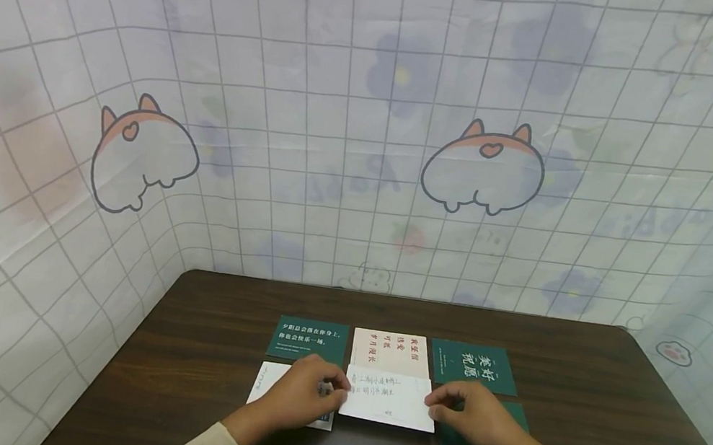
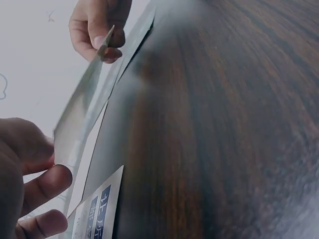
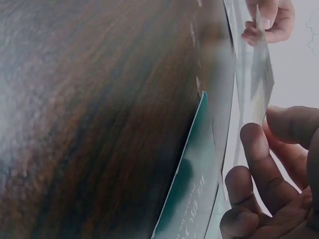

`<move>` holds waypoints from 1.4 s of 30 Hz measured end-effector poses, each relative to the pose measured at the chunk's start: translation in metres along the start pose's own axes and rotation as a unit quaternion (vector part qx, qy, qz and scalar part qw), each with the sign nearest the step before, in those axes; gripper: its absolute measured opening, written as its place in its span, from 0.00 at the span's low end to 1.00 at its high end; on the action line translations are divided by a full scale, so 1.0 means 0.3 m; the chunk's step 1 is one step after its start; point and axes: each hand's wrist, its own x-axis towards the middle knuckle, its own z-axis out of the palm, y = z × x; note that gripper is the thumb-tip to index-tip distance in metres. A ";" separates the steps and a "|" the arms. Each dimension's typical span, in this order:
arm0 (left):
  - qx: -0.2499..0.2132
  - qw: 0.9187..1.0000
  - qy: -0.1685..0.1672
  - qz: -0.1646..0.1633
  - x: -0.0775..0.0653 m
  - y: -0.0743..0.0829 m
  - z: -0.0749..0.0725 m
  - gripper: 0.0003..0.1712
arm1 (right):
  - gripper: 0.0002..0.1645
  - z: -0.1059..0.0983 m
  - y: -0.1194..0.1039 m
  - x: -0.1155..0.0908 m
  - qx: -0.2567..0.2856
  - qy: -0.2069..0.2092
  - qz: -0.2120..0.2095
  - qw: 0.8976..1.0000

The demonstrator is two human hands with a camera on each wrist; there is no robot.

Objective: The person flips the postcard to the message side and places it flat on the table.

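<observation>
Between both hands a white card [image 1: 387, 404] with handwritten lines is held raised off the table. My left hand [image 1: 304, 395] pinches its left edge between thumb and fingers. At the opposite edge, my right hand [image 1: 473, 412] grips it the same way. Under the left hand lies a white card with dark blue print [image 2: 99, 211], partly covered by that hand in the head view. Beneath the right hand is a green card [image 3: 188, 181], also partly hidden. Behind the held card lies a cream card [image 1: 382, 348] with red characters, its lower part overlapped in the head view.
A green card with white text [image 1: 308, 341] lies at the back left of the row, and another green card [image 1: 475, 366] at the back right. All rest on a dark brown wooden table [image 1: 208, 330]. A patterned white curtain [image 1: 339, 141] stands behind the table.
</observation>
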 end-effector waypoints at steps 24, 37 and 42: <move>0.148 0.988 -0.017 0.030 0.004 0.000 0.031 0.03 | 0.05 0.043 -0.007 0.022 -0.125 0.001 -0.002 0.992; 0.225 0.972 0.001 0.064 0.008 0.015 0.035 0.04 | 0.07 0.050 -0.012 0.021 -0.180 0.022 -0.030 0.983; 0.251 0.965 0.006 0.080 0.011 0.012 0.042 0.03 | 0.06 0.054 -0.014 0.019 -0.184 0.015 -0.029 0.982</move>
